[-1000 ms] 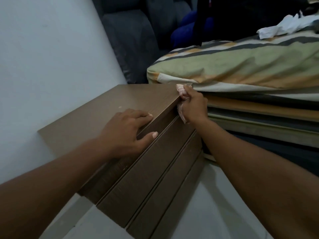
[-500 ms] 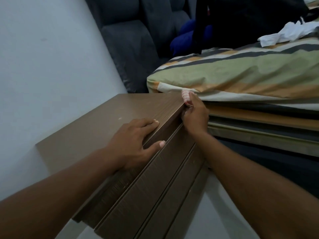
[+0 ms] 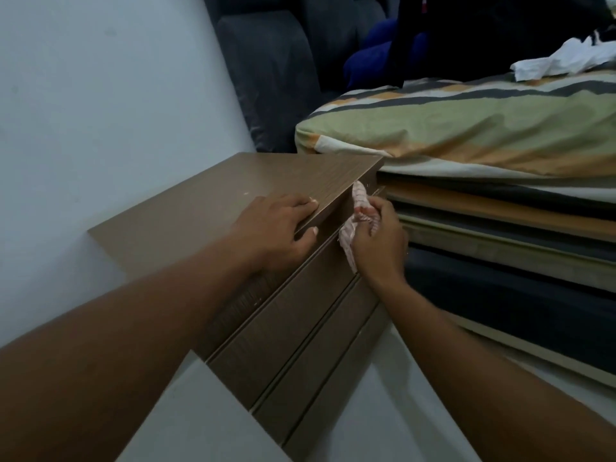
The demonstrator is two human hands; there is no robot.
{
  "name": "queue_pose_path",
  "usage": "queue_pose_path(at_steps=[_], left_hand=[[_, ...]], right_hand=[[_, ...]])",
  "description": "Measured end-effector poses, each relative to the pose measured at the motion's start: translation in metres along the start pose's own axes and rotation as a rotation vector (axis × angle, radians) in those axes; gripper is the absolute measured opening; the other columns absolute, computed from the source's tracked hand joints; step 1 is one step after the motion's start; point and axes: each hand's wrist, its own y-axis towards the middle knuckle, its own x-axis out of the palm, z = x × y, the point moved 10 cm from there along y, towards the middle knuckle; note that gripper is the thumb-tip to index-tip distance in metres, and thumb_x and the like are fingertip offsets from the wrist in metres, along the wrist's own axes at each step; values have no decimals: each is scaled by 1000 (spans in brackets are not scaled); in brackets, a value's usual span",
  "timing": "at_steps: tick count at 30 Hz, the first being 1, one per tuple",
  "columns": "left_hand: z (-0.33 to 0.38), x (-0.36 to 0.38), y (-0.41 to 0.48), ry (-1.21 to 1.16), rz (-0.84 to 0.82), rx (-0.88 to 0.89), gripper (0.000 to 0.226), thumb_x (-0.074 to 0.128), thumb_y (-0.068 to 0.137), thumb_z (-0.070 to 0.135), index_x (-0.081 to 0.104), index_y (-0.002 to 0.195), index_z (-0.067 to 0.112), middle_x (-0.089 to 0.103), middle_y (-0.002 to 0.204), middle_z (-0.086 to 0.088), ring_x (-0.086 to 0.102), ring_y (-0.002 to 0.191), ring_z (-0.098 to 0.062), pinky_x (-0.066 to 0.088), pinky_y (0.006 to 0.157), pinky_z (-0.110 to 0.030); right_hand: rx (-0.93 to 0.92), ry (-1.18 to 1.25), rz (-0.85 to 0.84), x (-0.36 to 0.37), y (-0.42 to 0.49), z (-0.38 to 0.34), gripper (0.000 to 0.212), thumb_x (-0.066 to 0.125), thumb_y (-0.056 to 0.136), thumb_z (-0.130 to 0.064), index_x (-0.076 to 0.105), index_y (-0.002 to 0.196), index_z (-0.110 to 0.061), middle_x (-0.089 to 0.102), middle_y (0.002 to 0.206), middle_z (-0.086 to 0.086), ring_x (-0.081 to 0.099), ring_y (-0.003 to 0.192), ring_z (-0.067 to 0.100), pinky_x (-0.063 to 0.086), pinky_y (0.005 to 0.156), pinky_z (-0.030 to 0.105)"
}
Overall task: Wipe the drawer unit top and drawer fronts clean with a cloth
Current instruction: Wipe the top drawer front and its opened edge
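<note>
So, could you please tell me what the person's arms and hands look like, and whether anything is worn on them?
Both forearms are bare up to the frame edge: no sleeves, watch or bracelets show. The left hand has short nails that look pale, possibly painted; no ring is visible. The right hand shows no ring or glove either, and its nails are hidden from this view.

Left hand (image 3: 276, 228) flat, fingers spread; right hand (image 3: 378, 240) curled in closed grip

Wall (image 3: 100, 95): pale, plain, upper left.
Floor (image 3: 383, 411): light, bottom centre.
Bed (image 3: 466, 135): striped sheet, right.
Armchair (image 3: 266, 78): dark grey, top centre.
Light: dim.
</note>
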Motion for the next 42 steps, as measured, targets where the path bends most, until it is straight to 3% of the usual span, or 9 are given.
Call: queue_pose_path(at_steps=[5, 9, 17, 20, 25, 28, 31, 36, 42], left_hand=[[-13, -4, -56, -272, 8, -121, 53, 29, 103, 42, 45, 149, 21, 43, 155, 0, 34, 143, -22, 26, 118, -42], [-22, -25, -124, -282, 60, -81, 56, 28, 99, 41, 54, 142, 17, 53, 148, -3, 43, 138, -22, 30, 115, -37], [-31, -20, -201, -246, 143, -53, 56, 30, 101, 37, 48, 145, 8, 50, 149, -11, 45, 138, -25, 31, 117, -37], [-30, -20, -201, -259, 204, -64, 51, 36, 101, 33, 52, 142, 6, 54, 145, -12, 47, 137, -26, 37, 114, -43], [-28, -30, -187, -281, 277, -63, 45, 40, 101, 32, 65, 128, 6, 66, 130, -11, 59, 123, -24, 44, 105, -39], [-30, -33, -179, -285, 248, -69, 49, 36, 102, 38, 68, 125, 10, 68, 127, -8, 61, 120, -23, 46, 101, -39], [-34, -30, -164, -296, 194, -94, 54, 31, 102, 46, 69, 125, 15, 68, 127, -4, 60, 119, -21, 47, 99, -42], [-34, -27, -126, -361, 145, -100, 55, 31, 101, 47, 71, 121, 14, 69, 124, -3, 62, 113, -20, 49, 95, -43], [-26, -15, -83, -347, 12, -53, 61, 27, 98, 56, 61, 135, 21, 58, 142, 0, 50, 130, -16, 41, 109, -43]], right_hand=[[-380, -84, -208, 24, -89, -48, 35, 56, 92, -1, 62, 124, -15, 64, 127, 5, 58, 118, 17, 49, 103, 36], [-695, -123, -354, 59, -171, -89, 31, 53, 87, 3, 70, 111, -1, 68, 119, 14, 63, 112, 30, 50, 96, 41], [-857, -269, -416, 75, -203, -103, 19, 63, 90, -2, 72, 106, -4, 70, 109, 13, 64, 101, 31, 51, 88, 40], [-815, -365, -400, 73, -176, -97, 22, 67, 85, -1, 72, 106, -5, 70, 108, 13, 65, 100, 31, 50, 86, 40], [-663, -487, -383, 64, -128, -74, 27, 65, 84, -1, 69, 111, -3, 67, 113, 14, 62, 105, 33, 49, 88, 42], [-516, -437, -381, 58, -101, -62, 27, 58, 90, -2, 67, 115, -4, 64, 119, 14, 57, 110, 31, 47, 93, 45], [-382, -318, -253, 38, -94, -58, 28, 55, 91, 1, 66, 116, -6, 64, 120, 12, 57, 112, 26, 48, 98, 42], [-558, -255, -340, 56, -147, -80, 38, 59, 86, 8, 67, 121, -3, 64, 129, 16, 57, 123, 30, 42, 109, 34], [-487, -317, -294, 50, -93, -43, 36, 60, 88, 7, 67, 122, -2, 63, 133, 17, 56, 129, 33, 42, 113, 40]])
